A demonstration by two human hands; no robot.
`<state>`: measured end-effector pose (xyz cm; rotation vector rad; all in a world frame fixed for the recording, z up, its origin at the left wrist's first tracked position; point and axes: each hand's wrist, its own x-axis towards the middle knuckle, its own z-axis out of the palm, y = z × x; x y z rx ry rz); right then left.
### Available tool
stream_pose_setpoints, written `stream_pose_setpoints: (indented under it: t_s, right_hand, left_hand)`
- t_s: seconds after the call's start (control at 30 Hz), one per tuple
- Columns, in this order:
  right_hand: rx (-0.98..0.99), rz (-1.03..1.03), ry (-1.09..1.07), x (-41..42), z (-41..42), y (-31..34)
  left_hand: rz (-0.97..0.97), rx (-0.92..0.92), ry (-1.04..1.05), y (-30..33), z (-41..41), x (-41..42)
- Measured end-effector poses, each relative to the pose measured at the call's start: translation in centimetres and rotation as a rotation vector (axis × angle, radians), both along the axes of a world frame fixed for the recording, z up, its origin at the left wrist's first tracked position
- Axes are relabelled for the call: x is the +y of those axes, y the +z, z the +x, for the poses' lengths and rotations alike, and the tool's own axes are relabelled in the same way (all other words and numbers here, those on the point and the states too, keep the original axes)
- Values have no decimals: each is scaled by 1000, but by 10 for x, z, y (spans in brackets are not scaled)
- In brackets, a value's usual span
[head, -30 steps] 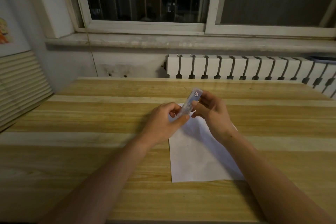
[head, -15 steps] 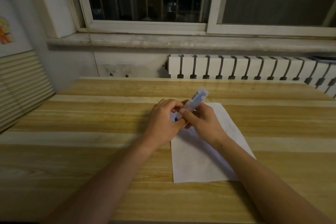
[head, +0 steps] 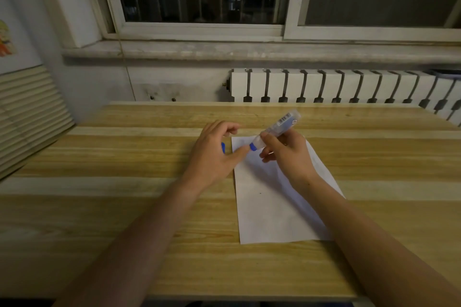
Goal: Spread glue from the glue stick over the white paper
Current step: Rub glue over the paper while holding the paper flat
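A white paper (head: 270,209) lies on the wooden table (head: 119,157), slightly right of centre. My right hand (head: 289,154) grips a clear glue stick (head: 280,124) by its lower half. The stick is tilted, its blue tip low over the paper's far left corner and its labelled end up to the right. My left hand (head: 212,154) is just left of the tip with its fingers curled. A small blue cap (head: 223,148) shows in the hollow of that hand. My left thumb almost touches the stick's tip.
A white radiator (head: 336,87) runs behind the table's far edge, under a stone window sill (head: 224,51). Slatted blinds (head: 27,112) stand beside the table's left end.
The blue cap has come off the stick and gone left with my left hand. My hands have drawn apart, and the stick's tip now shows bare over the paper's corner.
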<state>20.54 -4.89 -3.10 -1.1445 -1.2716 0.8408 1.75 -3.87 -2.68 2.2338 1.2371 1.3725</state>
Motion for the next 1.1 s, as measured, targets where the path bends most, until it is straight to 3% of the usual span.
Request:
stream_pose_setpoints:
  t_s: [0.1,0.23,0.33,0.77,1.1]
  right_hand:
    - [46,-51,-58,8,3,-5]
    - [83,-86,-124,16,5,-10]
    - [108,-115,-140,22,5,-8]
    - [70,-188,-110,72,-29,9]
    - [-245,-69,-149,90,-38,-5]
  left_hand:
    - [-43,78,28,0,-10,6]
    - [-151,354,90,-11,-12,9]
    - [-195,448,108,-16,-12,12]
    - [-163,582,167,-25,-15,20]
    - [-164,632,169,-31,-14,25]
